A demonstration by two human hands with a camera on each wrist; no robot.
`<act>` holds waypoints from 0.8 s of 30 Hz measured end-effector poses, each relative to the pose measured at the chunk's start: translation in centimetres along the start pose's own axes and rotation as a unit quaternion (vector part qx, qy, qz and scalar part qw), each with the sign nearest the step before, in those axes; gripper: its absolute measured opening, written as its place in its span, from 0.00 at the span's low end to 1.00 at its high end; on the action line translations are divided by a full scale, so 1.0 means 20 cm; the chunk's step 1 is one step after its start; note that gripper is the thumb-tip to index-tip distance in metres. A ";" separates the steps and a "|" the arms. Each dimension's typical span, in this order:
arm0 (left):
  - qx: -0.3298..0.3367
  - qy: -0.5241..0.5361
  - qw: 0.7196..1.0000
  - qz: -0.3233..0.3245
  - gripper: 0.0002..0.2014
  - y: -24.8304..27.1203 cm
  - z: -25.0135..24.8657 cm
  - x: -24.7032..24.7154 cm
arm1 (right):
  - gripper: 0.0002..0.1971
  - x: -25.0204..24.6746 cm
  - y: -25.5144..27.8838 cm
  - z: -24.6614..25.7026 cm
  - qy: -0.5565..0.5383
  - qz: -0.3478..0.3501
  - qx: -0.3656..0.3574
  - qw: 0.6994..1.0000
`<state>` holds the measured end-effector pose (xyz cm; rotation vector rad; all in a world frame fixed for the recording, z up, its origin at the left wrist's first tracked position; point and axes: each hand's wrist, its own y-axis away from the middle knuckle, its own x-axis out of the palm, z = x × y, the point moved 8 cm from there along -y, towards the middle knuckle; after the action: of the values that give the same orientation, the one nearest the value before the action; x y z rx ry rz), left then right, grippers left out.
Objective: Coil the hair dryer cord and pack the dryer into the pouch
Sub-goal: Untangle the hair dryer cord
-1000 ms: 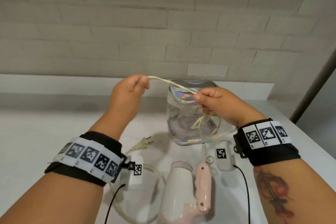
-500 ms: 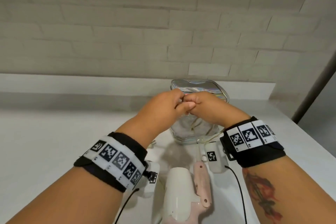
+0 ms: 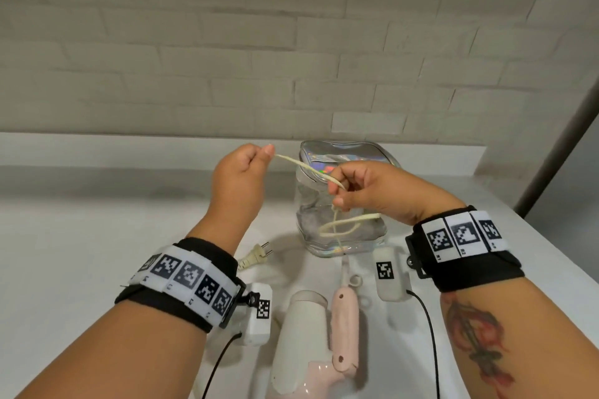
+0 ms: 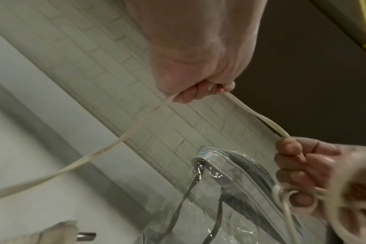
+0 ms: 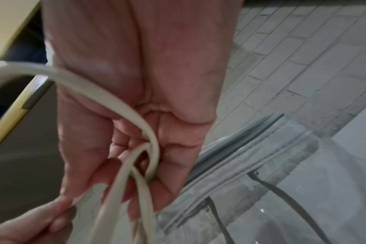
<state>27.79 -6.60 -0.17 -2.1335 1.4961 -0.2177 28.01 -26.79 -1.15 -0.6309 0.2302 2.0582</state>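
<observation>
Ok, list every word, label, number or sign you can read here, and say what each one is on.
No readable words or brand names in any view.
Left wristband: square black-and-white coded markers; tiny characters under them, too small to read.
Right wristband: the same markers; tiny characters beneath, too small to read.
Left wrist camera and right wrist camera: one coded marker each, no text.
Dryer, pouch, plug: no print visible.
</observation>
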 end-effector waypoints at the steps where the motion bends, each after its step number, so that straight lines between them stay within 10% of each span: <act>1: -0.003 -0.013 1.000 -0.004 0.22 0.00 0.01 -0.01 | 0.08 0.00 0.01 0.01 0.003 -0.002 0.003 1.000; 6: 0.128 -0.240 0.961 0.045 0.07 0.01 -0.08 0.05 | 0.08 -0.03 0.00 0.02 -0.030 -0.087 0.020 0.996; 11: 0.250 -0.316 0.887 0.223 0.13 0.18 -0.27 0.31 | 0.13 0.02 -0.03 0.09 -0.038 -0.101 -0.001 0.994; 17: 0.150 -0.203 0.938 0.237 0.12 0.10 -0.24 0.28 | 0.14 -0.04 0.01 0.04 -0.149 -0.214 -0.027 0.965; 24: 0.133 -0.059 0.982 0.116 0.13 0.05 -0.32 0.16 | 0.28 0.18 -0.01 0.00 -0.332 -0.122 0.031 0.935</act>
<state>25.57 -11.89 4.27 -1.7173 1.5364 -0.1918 26.67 -23.93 -3.05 0.0958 -0.1716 1.8943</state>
